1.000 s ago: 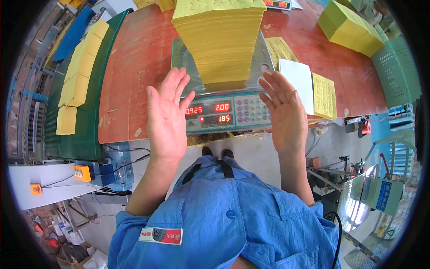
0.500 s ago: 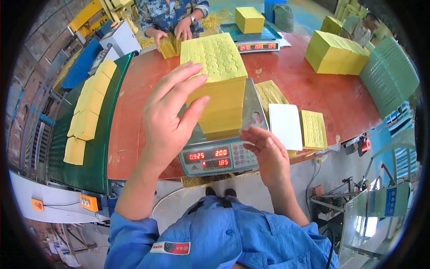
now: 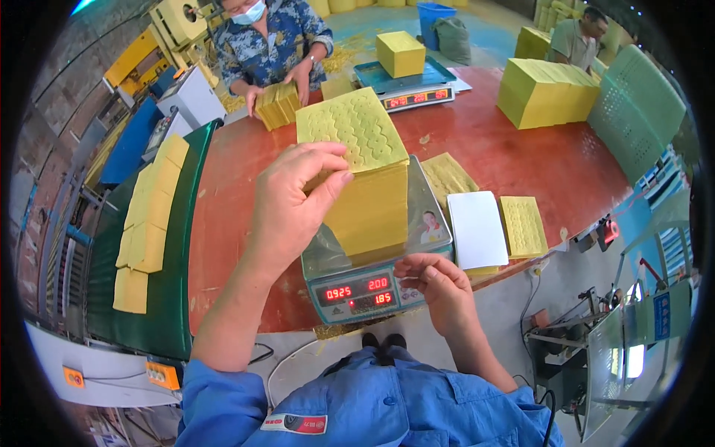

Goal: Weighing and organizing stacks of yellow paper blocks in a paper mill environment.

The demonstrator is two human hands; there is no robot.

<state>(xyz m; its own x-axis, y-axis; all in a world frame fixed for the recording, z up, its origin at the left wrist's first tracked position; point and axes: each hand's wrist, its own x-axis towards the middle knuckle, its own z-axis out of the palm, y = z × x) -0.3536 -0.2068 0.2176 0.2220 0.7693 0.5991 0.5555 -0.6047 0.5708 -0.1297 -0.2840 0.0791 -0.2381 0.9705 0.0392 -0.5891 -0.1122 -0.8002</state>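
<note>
A tall stack of yellow paper sheets point(image 3: 369, 212), its top stamped with rows of wavy cut marks, stands on the metal pan of a digital scale point(image 3: 428, 223). At the stack's upper near-left edge is my left hand point(image 3: 294, 197); thumb and fingertips come together there on the top sheets. Low in front of the stack, over the right part of the scale's lit display panel point(image 3: 360, 292), hovers my right hand point(image 3: 443, 294). Its fingers are loosely curled and slightly apart, with nothing visible in them.
White sheets point(image 3: 478, 229) and yellow sheets point(image 3: 523, 226) lie right of the scale. Yellow stacks line a green conveyor point(image 3: 160, 305) at left. Across the red table point(image 3: 506, 160), a masked co-worker point(image 3: 272, 48) holds yellow sheets beside a second scale point(image 3: 417, 98). Another person sits far right.
My left thumb and fingers have closed together at the stack's top edge. My right hand's fingers have curled in. The view has tilted up slightly, showing more of the co-worker.
</note>
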